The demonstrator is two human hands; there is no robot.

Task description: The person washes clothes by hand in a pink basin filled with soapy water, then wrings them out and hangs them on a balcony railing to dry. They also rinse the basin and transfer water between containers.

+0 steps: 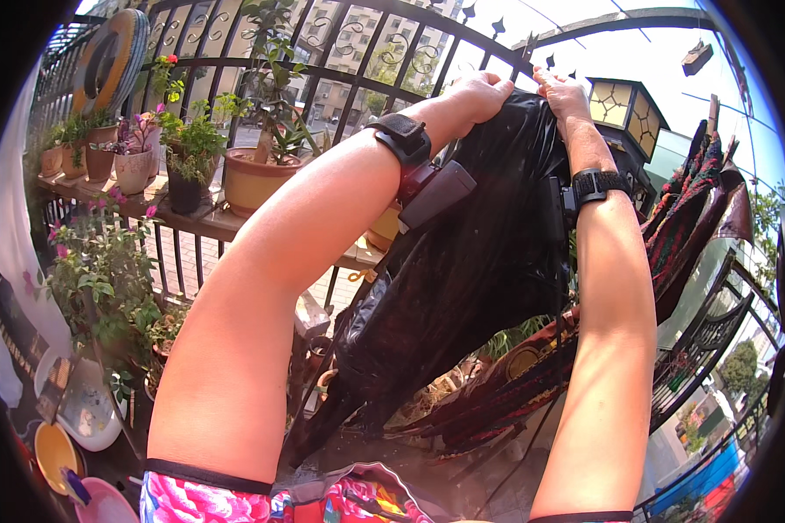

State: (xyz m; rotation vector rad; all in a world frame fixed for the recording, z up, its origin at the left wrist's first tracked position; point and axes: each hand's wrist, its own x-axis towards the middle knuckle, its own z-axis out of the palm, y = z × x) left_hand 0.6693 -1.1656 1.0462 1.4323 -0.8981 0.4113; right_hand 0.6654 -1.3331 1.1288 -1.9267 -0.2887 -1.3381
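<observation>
A large piece of black cloth point(497, 235), slightly glossy and possibly a garment, hangs in folds in front of me. My left hand point(481, 98) is raised and grips its top edge on the left. Close by, my right hand point(566, 95) holds the top edge on the right, fingertips pinched together. The fingertips of both hands are partly hidden. Black straps with dark devices circle both wrists, the left device point(438, 196) lying across the cloth. The cloth's lower end narrows and reaches down towards the floor.
Behind stands a black iron fence point(340, 72) with a ledge point(196, 222) of potted plants. A yellow-paned lantern point(618, 111) is just right of my right hand. Patterned dark textiles point(687, 196) hang at right. Basins, including a white one point(91, 405), sit lower left.
</observation>
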